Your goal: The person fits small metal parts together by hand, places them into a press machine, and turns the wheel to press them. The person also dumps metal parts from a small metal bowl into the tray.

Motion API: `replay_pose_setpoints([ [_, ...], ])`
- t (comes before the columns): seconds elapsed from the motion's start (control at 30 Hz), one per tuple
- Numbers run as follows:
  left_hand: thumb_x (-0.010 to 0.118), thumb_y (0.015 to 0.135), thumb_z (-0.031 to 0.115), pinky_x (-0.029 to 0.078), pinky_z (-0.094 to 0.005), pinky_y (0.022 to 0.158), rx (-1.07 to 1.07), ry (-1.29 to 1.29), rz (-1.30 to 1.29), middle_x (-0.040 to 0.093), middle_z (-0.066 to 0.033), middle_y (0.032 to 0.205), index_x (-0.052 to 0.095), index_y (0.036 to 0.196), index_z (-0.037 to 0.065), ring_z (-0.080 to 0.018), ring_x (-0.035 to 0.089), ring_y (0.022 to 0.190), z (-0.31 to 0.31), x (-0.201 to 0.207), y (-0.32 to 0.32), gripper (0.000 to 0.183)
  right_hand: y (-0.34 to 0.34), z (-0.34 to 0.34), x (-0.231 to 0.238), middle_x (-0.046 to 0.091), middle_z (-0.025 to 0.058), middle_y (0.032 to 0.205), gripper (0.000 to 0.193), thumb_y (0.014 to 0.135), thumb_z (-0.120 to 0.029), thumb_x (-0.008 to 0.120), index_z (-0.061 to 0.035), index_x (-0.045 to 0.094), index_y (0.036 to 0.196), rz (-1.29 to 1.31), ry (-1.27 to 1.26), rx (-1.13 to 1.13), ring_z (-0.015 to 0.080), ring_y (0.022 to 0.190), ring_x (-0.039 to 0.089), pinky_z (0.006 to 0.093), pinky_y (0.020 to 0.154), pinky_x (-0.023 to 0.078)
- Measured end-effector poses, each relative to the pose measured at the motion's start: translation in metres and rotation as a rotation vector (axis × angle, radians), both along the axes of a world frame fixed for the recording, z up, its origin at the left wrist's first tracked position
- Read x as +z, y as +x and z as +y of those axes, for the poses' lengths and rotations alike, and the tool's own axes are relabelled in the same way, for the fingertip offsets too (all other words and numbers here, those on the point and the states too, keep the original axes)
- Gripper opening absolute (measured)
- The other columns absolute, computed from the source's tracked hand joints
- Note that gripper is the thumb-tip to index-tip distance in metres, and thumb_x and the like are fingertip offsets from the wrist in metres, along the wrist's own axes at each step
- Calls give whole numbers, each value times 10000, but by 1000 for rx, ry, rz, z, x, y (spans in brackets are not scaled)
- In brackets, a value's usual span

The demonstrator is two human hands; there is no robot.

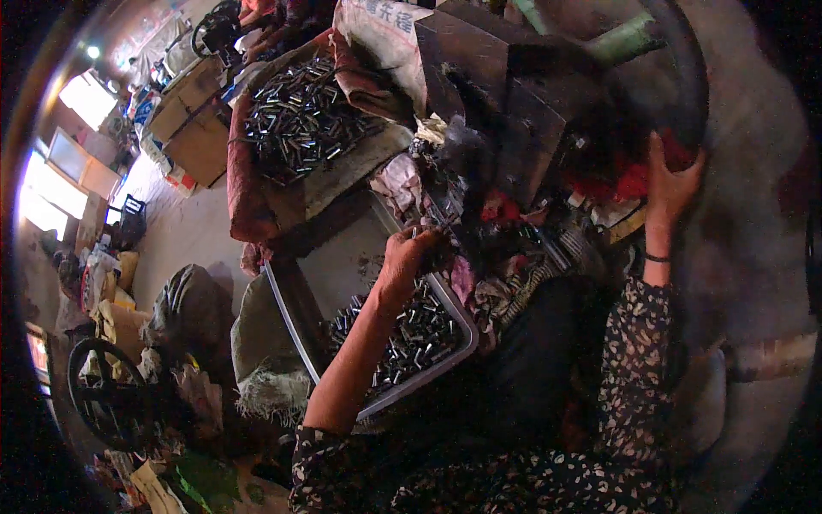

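Note:
My left hand [409, 250] is closed above the upper right rim of a grey plastic tub [467, 330]. A small glint shows at its fingers, but what they hold is too dark to make out. Short metal cylinders [424, 330] lie heaped in the tub, under my left forearm. On the right, my right hand [675, 188] is closed around the lower rim of a large dark wheel [695, 77], thumb on one side and fingers on the other. Red cloth [621, 182] shows beside that hand. A dark boxy machine body [488, 77] stands between both hands.
Beyond the tub, a reddish sack [253, 206] carries a big pile of similar metal pieces [295, 116]. Rags [398, 180] hang along the machine. At far left stand a cardboard box [188, 128], another dark handwheel [103, 385] and stuffed bags [193, 308].

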State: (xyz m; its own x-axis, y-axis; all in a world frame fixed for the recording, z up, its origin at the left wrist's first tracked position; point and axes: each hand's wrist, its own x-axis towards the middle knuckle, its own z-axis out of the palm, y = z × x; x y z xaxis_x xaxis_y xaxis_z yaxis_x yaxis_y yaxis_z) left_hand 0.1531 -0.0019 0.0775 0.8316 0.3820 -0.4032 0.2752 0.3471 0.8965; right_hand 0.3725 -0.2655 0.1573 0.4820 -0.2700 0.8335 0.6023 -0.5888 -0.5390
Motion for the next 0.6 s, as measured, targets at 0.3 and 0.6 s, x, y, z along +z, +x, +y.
replay_pose_setpoints([
  [0.3, 512, 794, 187, 435, -276, 530, -128, 64, -64, 578, -69, 673, 567, 795, 4, -164, 545, 562, 29, -20, 25, 191, 11, -7, 33, 607, 105, 905, 445, 716, -307, 683, 17, 536, 983, 154, -100, 75, 193, 813, 572, 308, 747, 438],
  [0.6, 599, 761, 186, 439, -258, 522, 20, 146, -27, 592, -50, 706, 603, 860, -12, -130, 536, 566, 34, -33, 42, 222, 27, -2, 108, 609, 99, 837, 380, 724, -291, 640, -6, 549, 958, 234, -445, 108, 186, 736, 571, 306, 697, 441],
])
